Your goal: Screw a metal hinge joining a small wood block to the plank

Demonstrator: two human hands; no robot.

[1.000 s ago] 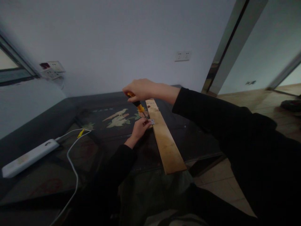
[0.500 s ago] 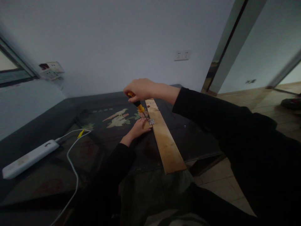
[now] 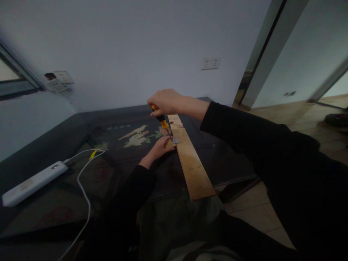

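Shift since earlier frames: right hand (image 3: pixel 166 102) is sitting slightly further right and higher than a second ago, carrying the screwdriver (image 3: pixel 163 124) with it; left hand (image 3: pixel 162 145) is lying flatter than a second ago, fingers no longer pinching at the metal piece.
Table (image 3: pixel 67 145): dark top with a pale leaf pattern inlaid near the middle, holding everything else.
Plank (image 3: pixel 190 161): long pale wooden strip lying on the table, running from the far side toward the person, near end overhanging the table edge.
Power strip (image 3: pixel 32 183): white, lying well to the left, its white cable (image 3: pixel 84 195) curling toward the near edge.
Right hand: wrapped closed around the top of the screwdriver handle, pressing down from above.
Left hand: resting open on the table, fingertips touching the plank's left edge just beside the metal piece.
Screwdriver: orange and black handle, leaning, tip meeting the metal piece.
Metal piece (image 3: pixel 175 140): small, shiny, hinge-like, sitting on the plank's left edge; detail too small to tell.
Reading: tool tip is staying on the same spot, so the driving looks ongoing, with the left hand now only steadying the plank.
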